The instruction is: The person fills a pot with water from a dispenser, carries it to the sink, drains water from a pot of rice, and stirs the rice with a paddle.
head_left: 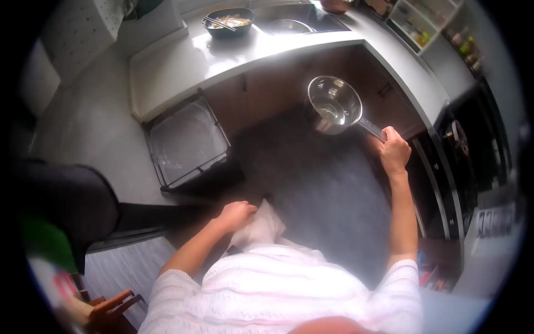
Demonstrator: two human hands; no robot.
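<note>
My right hand is wrapped round the dark handle of a shiny metal saucepan, held out over the dark floor at my front right. The pan's open top faces up towards me, and light glints on its inner bottom; whether liquid lies in it I cannot tell. Down by my waist, my left hand has its fingers curled in beside a beige cloth or garment. What those fingers grip, if anything, is hidden.
On the white counter stands a dark pan of food with chopsticks across it. A black hob lies to its right. A wire-framed tray or drawer juts out at left. A black chair is nearer me.
</note>
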